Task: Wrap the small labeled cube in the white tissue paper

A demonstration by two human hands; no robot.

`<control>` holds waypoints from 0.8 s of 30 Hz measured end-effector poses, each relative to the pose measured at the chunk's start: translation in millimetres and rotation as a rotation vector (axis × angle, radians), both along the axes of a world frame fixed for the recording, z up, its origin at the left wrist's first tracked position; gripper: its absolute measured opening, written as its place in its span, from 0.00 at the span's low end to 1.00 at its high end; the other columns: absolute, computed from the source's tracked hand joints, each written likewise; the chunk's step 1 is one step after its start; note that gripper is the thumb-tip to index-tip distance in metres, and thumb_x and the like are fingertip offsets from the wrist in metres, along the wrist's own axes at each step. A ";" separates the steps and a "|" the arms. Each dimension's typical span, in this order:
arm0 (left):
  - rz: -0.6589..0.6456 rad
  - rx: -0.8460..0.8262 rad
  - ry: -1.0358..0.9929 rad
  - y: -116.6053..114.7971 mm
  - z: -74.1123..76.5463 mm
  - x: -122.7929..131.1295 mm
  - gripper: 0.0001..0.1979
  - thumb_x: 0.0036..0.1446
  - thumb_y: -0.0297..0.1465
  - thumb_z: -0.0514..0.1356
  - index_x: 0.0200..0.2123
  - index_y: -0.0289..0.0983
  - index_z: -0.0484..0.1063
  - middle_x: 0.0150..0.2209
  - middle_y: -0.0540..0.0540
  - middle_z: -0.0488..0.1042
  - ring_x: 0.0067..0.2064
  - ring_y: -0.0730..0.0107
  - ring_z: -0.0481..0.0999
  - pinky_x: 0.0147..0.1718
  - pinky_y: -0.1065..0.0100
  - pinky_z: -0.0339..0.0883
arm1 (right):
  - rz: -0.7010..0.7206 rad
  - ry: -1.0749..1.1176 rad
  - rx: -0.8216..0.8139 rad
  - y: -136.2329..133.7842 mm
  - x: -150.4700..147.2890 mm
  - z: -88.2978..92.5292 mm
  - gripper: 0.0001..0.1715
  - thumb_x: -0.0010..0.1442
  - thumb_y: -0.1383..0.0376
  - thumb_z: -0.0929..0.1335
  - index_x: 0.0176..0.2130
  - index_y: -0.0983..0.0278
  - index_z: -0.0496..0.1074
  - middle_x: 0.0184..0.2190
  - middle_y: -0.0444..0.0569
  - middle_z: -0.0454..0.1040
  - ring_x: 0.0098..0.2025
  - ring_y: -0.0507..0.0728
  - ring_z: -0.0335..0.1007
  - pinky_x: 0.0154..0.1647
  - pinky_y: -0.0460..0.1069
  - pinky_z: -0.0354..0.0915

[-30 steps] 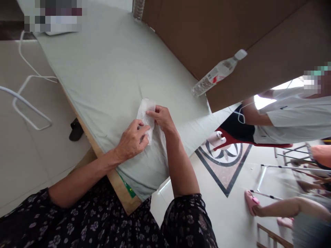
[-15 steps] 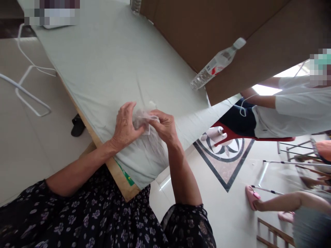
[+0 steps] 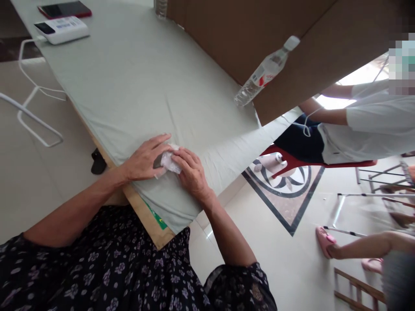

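Observation:
Near the corner of the cloth-covered table (image 3: 129,82), a small bundle of crumpled clear plastic (image 3: 170,162) lies between my two hands. From the left, my left hand (image 3: 142,160) curves around it, thumb below and fingers above. A dark patch shows at the plastic's left end; what it is I cannot make out. Bent fingers of my right hand (image 3: 193,172) press on the plastic from the other side, their tips partly covering it.
A clear bottle (image 3: 262,75) leans by a large brown cardboard box (image 3: 227,39). Far left are a phone (image 3: 65,8), a white device (image 3: 61,29) and a white cable (image 3: 21,114). At right, a person in a white shirt (image 3: 372,121) sits on a red chair (image 3: 293,162).
The loose, spread plastic is now gathered into a compact bundle. My hands have lowered over it, and my right hand has turned palm down. The view has shifted slightly, showing the phone and white device.

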State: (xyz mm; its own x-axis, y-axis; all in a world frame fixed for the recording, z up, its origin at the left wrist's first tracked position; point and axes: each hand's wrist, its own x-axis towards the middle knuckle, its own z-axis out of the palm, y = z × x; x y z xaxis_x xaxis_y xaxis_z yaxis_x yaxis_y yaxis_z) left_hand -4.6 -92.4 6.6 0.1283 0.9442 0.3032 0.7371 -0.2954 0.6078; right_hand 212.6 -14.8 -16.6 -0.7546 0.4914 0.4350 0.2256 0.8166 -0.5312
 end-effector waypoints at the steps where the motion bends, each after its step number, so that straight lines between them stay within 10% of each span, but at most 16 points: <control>1: 0.011 0.008 -0.012 2.7 0.8 0.1 0.25 0.56 0.33 0.61 0.58 0.38 0.72 0.71 0.35 0.67 0.73 0.48 0.63 0.71 0.47 0.59 | -0.014 0.016 -0.018 4.0 -3.0 2.3 0.23 0.67 0.72 0.64 0.56 0.56 0.77 0.60 0.53 0.79 0.68 0.61 0.69 0.71 0.65 0.65; 5: 0.077 -0.090 -0.157 17.8 12.9 4.4 0.18 0.59 0.38 0.59 0.50 0.38 0.75 0.52 0.40 0.81 0.51 0.58 0.80 0.51 0.60 0.74 | -0.054 0.119 -0.321 23.3 -9.8 19.8 0.14 0.67 0.63 0.68 0.50 0.59 0.80 0.52 0.52 0.82 0.58 0.60 0.77 0.62 0.59 0.71; 10: 0.197 -0.249 -0.168 22.9 24.3 9.1 0.17 0.59 0.45 0.58 0.26 0.39 0.66 0.24 0.52 0.67 0.28 0.70 0.65 0.29 0.67 0.60 | -0.032 0.159 -0.932 39.1 -16.4 24.7 0.20 0.59 0.48 0.73 0.39 0.61 0.80 0.32 0.44 0.78 0.35 0.53 0.73 0.40 0.50 0.70; 19: 0.065 -0.418 -0.783 25.5 21.0 14.8 0.25 0.50 0.40 0.66 0.50 0.35 0.73 0.44 0.45 0.81 0.45 0.60 0.80 0.43 0.64 0.73 | -0.139 0.284 -1.036 41.7 -32.1 22.3 0.19 0.55 0.49 0.76 0.34 0.62 0.79 0.26 0.41 0.73 0.27 0.50 0.64 0.30 0.46 0.63; 24: 0.089 -0.430 -0.953 30.2 17.2 14.3 0.27 0.49 0.39 0.69 0.52 0.34 0.75 0.48 0.42 0.82 0.50 0.57 0.81 0.46 0.63 0.74 | -0.139 0.352 -0.974 33.4 -27.4 15.1 0.30 0.56 0.40 0.75 0.47 0.59 0.80 0.39 0.46 0.82 0.38 0.54 0.75 0.40 0.49 0.71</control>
State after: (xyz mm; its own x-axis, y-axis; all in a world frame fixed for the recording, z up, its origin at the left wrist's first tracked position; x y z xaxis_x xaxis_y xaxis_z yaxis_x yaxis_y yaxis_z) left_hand 9.7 -62.3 23.8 -0.0627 0.9906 -0.1213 -0.0930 0.1153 0.9890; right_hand 185.1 18.5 -1.5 -0.5719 0.8203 -0.0121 -0.0100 -0.0216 -0.9997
